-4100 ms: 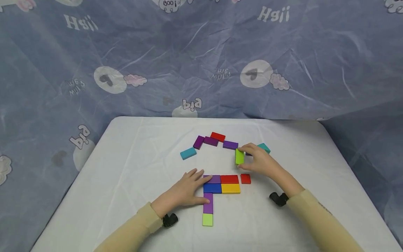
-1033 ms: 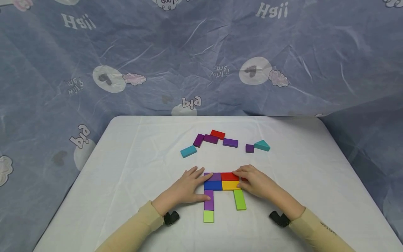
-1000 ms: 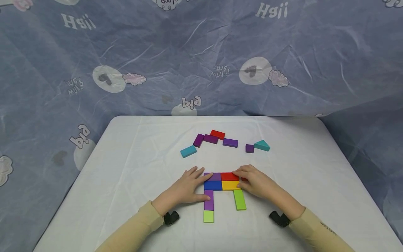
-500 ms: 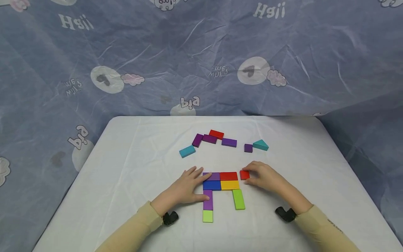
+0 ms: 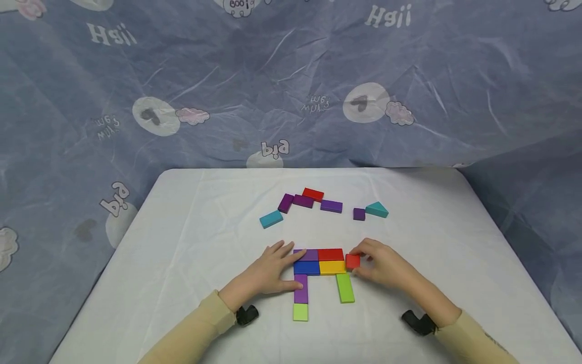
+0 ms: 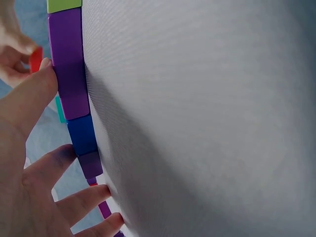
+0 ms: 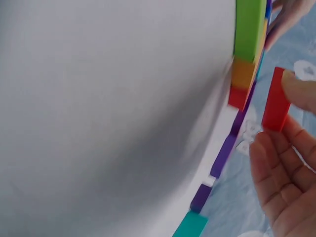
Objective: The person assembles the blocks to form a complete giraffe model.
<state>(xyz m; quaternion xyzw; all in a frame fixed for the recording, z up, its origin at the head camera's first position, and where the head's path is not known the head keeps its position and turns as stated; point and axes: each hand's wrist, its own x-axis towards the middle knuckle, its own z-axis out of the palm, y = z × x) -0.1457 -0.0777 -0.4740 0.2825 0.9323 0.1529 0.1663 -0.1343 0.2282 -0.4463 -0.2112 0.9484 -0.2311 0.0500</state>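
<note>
Between thumb and fingers, my right hand [image 5: 386, 265] pinches a small red square block [image 5: 352, 262]; the right wrist view shows this red block [image 7: 276, 101] raised off the table. Just left of it lies a flat pattern: a purple block [image 5: 311, 254] and a red rectangle [image 5: 330, 254] above a blue block [image 5: 306, 268] and a yellow block [image 5: 332, 267]. Below hang an upright purple block [image 5: 300, 297], a light green square [image 5: 300, 312] and a slightly slanted green block [image 5: 345, 288]. My left hand [image 5: 268, 273], fingers spread, touches both purple blocks at the pattern's left side.
Farther back on the white table [image 5: 204, 227] lie loose blocks: a teal rectangle [image 5: 271, 219], several purple ones, another red rectangle [image 5: 312, 194] and a teal triangle [image 5: 377, 210]. A printed blue-grey cloth [image 5: 291, 76] hangs behind the table.
The green block, earlier in my right hand at the back, now lies below the yellow one. My right hand has since picked up the red square from the table. The left hand stays put.
</note>
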